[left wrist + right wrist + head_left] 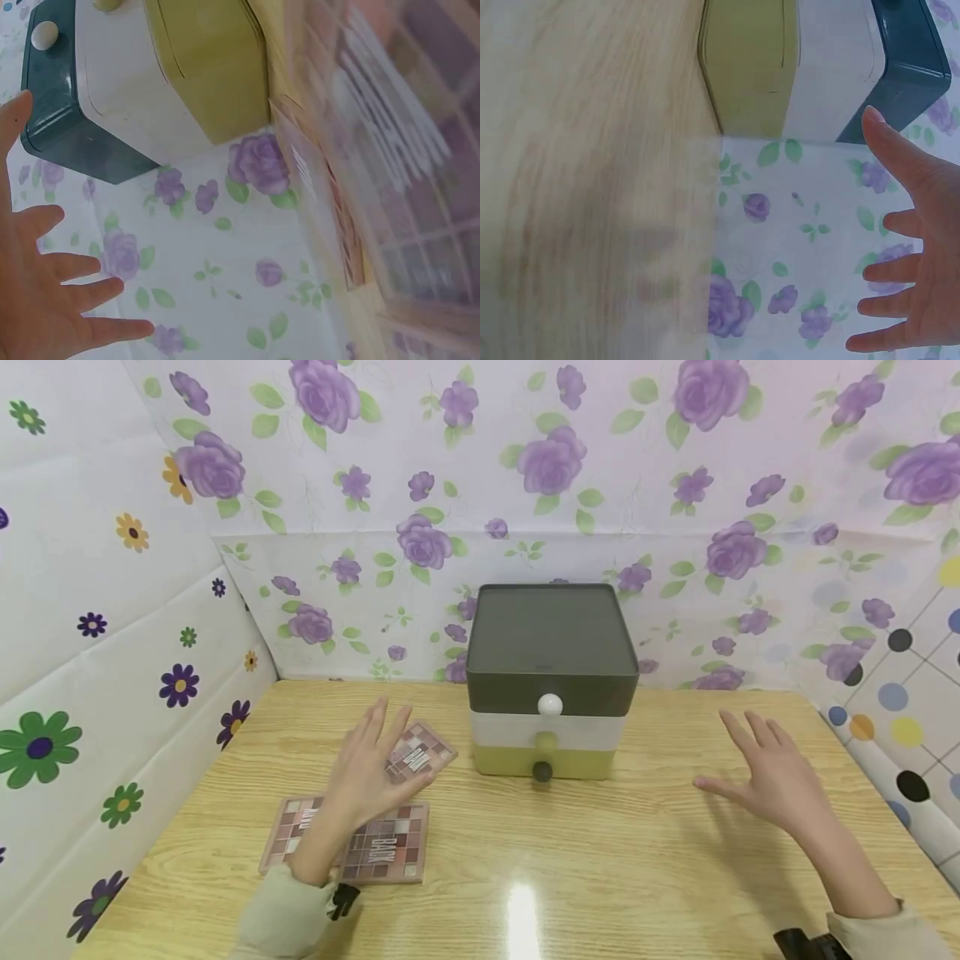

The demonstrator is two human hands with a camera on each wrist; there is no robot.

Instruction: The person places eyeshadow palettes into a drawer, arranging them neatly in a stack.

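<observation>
Wood desk point(622, 860), one chunky drawer box point(555, 627), nobody gripping anything
The box sits toward the back of the desk; only the head view gets its dark flat top, while the two wrist cams catch opposite side walls. Left hand point(367, 774): fingers spread wide, holding nothing. From the head it overlaps the palettes, but its own wrist cam shows a gap. Right hand point(780, 781): same deal, spread and empty, well off to the box's right. Palettes lie left of the box: far palette point(422, 750) just beside it, left near palette point(285, 833) and right near palette point(403, 839) partly hidden. Smallest bits: white knob point(550, 705), yellowish knob point(546, 742), dark knob point(542, 772), all three in the head view only.
</observation>
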